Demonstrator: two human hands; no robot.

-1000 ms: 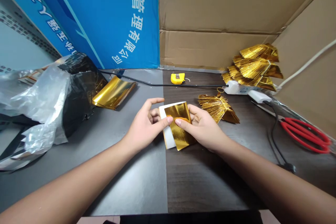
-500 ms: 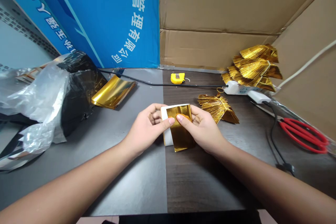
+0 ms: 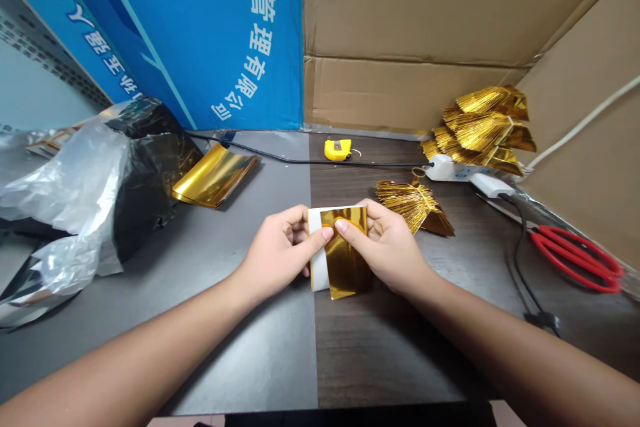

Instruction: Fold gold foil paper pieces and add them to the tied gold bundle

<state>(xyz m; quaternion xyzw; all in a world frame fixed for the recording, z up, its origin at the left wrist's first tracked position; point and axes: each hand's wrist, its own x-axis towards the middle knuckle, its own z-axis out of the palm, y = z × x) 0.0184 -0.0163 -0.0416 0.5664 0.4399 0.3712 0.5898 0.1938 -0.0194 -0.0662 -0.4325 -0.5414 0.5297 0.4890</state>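
Both my hands hold a piece of shiny gold foil paper above the middle of the table. A white strip shows along its left side, with the gold layer lying over the rest. My left hand is closed on the left edge, thumb on top and fingers behind. On the right edge, my right hand pinches the foil, its thumb pressing near the upper middle, close to the left thumb. The fingers behind the piece are mostly hidden. A pleated gold foil fan lies just beyond my right hand.
Folded gold sheets stick out beside a black and clear plastic bag on the left. At the back are a yellow tape measure, a power strip and stacked gold fans. A red cable coil lies right.
The foil piece has come slightly down toward me, and its gold layer sits a little farther right over the white strip. Both hands keep hold of it.
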